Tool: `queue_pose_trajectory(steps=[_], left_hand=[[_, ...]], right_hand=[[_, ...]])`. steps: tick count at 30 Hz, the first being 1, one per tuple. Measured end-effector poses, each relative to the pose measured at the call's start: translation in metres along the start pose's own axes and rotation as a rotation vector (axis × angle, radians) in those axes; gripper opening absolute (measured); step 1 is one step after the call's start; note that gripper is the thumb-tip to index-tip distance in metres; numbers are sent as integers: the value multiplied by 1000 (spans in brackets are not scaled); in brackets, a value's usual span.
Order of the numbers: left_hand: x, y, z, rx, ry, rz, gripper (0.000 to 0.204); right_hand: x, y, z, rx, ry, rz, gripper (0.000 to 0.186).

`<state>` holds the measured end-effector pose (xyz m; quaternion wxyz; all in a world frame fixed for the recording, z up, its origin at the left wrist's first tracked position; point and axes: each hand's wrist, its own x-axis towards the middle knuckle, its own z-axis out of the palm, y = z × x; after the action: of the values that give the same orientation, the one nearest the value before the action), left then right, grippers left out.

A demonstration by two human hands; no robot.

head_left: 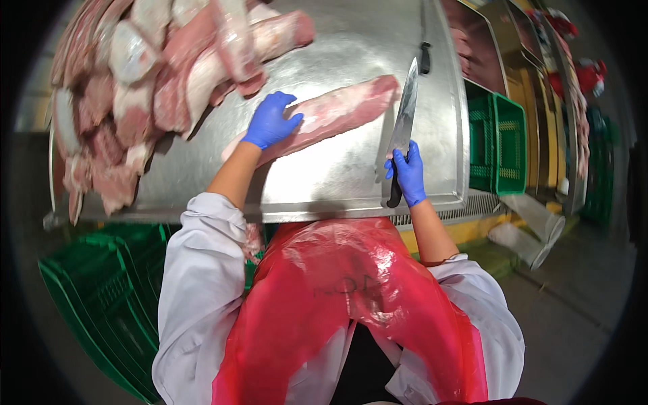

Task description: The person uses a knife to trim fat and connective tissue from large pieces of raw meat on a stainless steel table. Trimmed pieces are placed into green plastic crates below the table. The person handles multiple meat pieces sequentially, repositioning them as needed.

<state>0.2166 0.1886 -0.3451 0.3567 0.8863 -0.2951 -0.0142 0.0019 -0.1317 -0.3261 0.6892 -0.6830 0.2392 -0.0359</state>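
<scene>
A long pale pink slab of meat (344, 108) lies slantwise on the steel table (324, 185). My left hand (272, 123), in a blue glove, is over its nearer left part, thumb and fingers apart and slightly bent. Whether the fingertips press into the meat I cannot tell. To the right of the slab, my right hand (409, 177), also gloved in blue, is closed around the black handle of a long knife (407, 108). Its blade points away from me, beside the slab's far end.
Many cuts of meat (169, 74) are heaped at the table's left. A second knife (424, 57) lies at the far right. Green crates stand right (511, 145) and lower left (101, 297). Beyond are a meat-filled container (472, 40) and a person in red (589, 77).
</scene>
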Motion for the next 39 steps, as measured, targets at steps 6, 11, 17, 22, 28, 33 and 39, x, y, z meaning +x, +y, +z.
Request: queue_pose_trajectory(steps=[6, 11, 17, 22, 28, 33, 39], left_hand=[[108, 118, 118, -99, -42, 64, 46], [188, 164, 169, 190, -260, -214, 42], [192, 149, 186, 144, -324, -258, 32], [173, 158, 174, 185, -317, -217, 29], [171, 179, 163, 326, -203, -93, 22], [166, 205, 183, 664, -353, 280, 19], [194, 198, 177, 865, -579, 269, 21]], right_hand=[[-64, 15, -88, -24, 242, 115, 23], [-92, 18, -135, 20, 375, 120, 27], [-68, -2, -163, -3, 341, 219, 39], [12, 28, -167, -4, 85, 162, 44], [118, 11, -141, -21, -70, 165, 50], [140, 23, -141, 52, -37, 198, 52], [137, 24, -145, 65, -53, 190, 52]])
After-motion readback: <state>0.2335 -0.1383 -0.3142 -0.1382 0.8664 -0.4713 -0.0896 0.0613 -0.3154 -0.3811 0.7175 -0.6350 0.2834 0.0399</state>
